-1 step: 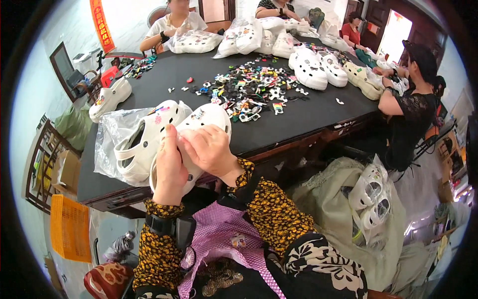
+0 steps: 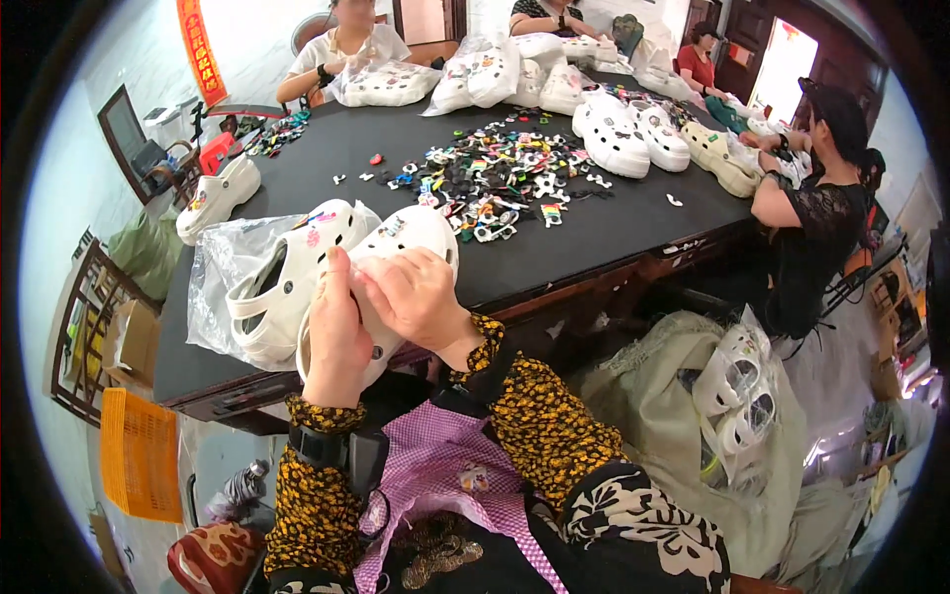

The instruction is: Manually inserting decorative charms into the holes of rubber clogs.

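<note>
A long dark desk [image 2: 327, 153] fills a pale-walled room, a heap of small coloured charms [image 2: 495, 173] scattered on it. Nearer the wearer than the heap, and to its left, is a white clog [image 2: 437, 236] with charms on its toe. Both hands are on it: the left hand [image 2: 338, 342] grips its side, thumb raised, while the right hand [image 2: 411, 297] bends its fingers over the upper; I cannot tell whether anything is pinched there.

The clog looks like light, springy foam, probably hard to damage and best steadied by the sole's sides, clear of the charms. Left of the heap, its likely mate [image 2: 259, 322] lies by a clear plastic bag [image 2: 213, 282], which should be slippery and flimsy. Beyond the heap sit bagged clogs [image 2: 485, 74]; to its right, a co-worker in black [image 2: 831, 188] sits at the desk.
</note>
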Demonstrator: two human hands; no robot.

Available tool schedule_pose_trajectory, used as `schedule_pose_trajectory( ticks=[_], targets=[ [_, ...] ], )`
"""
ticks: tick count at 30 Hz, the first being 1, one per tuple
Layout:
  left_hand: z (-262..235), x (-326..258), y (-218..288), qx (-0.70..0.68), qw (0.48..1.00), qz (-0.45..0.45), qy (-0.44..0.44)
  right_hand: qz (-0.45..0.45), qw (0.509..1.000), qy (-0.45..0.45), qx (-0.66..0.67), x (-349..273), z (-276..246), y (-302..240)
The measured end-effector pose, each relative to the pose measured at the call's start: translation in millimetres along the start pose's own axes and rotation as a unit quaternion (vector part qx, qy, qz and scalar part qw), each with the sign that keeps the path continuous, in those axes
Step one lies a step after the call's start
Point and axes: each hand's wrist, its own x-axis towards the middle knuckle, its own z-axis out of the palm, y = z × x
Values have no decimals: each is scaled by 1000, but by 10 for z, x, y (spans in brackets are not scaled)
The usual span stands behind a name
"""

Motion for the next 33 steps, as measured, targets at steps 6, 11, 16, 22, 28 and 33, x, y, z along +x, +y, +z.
schedule_pose_trajectory(
  ticks=[6, 11, 16, 22, 28, 33],
  targets=[
    [64, 126, 57, 11, 999, -27, 23, -4, 1000, 9, -6, -83, 2, -5],
    [81, 171, 36, 17, 999, -44, 8, 155, 987, 14, 36, -133, -44, 182],
    [-4, 8, 193, 47, 997, -55, -23, 236, 970, -21, 54, 184, -165, 524],
    [-240, 219, 108, 178, 977, -31, -111, 217, 938, -201, -179, 257, -485, 1480],
    [-26, -122, 645, 194, 970, -93, -118, 165, 881, -295, -329, 117, -648, 1989],
    [-237, 189, 672, 371, 900, 226, 37, 94, 947, -233, -200, 168, -495, 1608]
  ],
)
